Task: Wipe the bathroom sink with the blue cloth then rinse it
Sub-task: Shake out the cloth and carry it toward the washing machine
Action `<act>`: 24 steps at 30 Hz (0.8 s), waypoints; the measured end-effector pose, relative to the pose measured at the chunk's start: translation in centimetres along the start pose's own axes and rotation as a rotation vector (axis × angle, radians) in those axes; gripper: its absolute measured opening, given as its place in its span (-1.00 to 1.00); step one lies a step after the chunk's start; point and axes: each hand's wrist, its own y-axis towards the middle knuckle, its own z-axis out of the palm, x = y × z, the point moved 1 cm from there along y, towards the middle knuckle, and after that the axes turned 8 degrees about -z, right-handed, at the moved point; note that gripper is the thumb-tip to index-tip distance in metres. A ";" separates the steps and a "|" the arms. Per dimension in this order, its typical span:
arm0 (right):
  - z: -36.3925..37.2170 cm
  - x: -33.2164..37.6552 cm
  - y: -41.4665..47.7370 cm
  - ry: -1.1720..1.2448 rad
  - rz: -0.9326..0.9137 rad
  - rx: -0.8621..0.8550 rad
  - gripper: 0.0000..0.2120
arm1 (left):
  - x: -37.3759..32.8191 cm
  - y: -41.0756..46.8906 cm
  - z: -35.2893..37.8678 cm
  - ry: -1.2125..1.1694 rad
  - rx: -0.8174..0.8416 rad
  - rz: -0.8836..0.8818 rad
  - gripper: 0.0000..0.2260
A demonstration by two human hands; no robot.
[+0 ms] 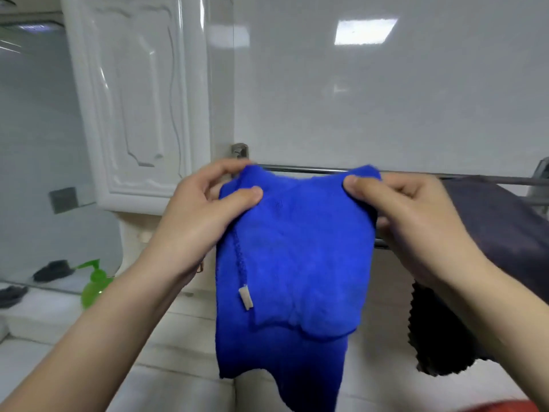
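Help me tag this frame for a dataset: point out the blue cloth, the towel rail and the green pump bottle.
blue cloth [297,257], head view, middle of the hanging front layer.
towel rail [306,169], head view, bare bar above the cloth's top edge.
green pump bottle [93,288], head view, its body below the pump.

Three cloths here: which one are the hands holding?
The blue cloth, pinched at its top by the left hand and right hand; the grey cloth and black cloth hang to its right.

Centre: cloth [294,263] hangs before the wall rail [309,169], left hand [196,215] at its top-left corner, right hand [416,221] at its top-right. Cabinet [133,99] upper left. Pump bottle [95,283] lower left, probably on the worktop. Second towel [505,221] draped over the rail, right.
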 end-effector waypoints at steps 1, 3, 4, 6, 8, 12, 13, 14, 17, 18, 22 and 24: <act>0.1 -0.8 -0.3 -0.053 0.057 0.031 -0.51 | 0.7 -0.1 -0.1 0.033 -0.025 -0.035 -0.74; 0.2 -1.3 -0.6 -0.182 0.129 0.072 -0.63 | 1.9 -0.2 -0.2 0.113 -0.076 -0.069 -0.73; 0.4 -1.2 -0.6 -0.246 0.142 0.084 -0.67 | 2.2 -0.1 -0.2 0.140 -0.090 -0.073 -0.73; 0.7 -0.6 -0.2 -0.345 0.156 0.102 -0.66 | 2.6 0.3 -0.4 0.186 -0.097 -0.068 -0.72; 0.6 -0.2 0.5 -0.448 0.192 0.114 -0.65 | 2.5 0.9 -0.5 0.215 -0.101 -0.054 -0.72; -0.1 -0.2 1.6 -0.663 0.305 0.108 -0.64 | 2.2 2.3 -0.4 0.380 -0.111 0.045 -0.71; -0.2 -0.3 1.7 -0.711 0.320 0.111 -0.63 | 2.2 2.7 -0.4 0.474 -0.120 0.065 -0.71; -0.2 -0.4 1.8 -0.770 0.318 0.114 -0.63 | 2.3 3.1 -0.4 0.560 -0.125 0.078 -0.72; 0.0 -0.8 1.2 -0.942 0.298 0.113 -0.58 | 2.7 3.6 -0.8 0.787 -0.109 0.126 -0.75; 0.0 -0.9 0.8 -0.999 0.272 0.106 -0.59 | 2.9 3.6 -0.9 0.865 -0.103 0.166 -0.76; 0.1 -0.9 -0.3 -1.182 -0.139 0.037 -0.71 | 3.8 2.9 -1.6 0.910 -0.049 0.460 -0.71; 0.6 -1.1 -0.2 -1.076 -0.289 0.200 -0.71 | 4.1 2.8 -1.6 0.963 -0.002 0.583 -0.69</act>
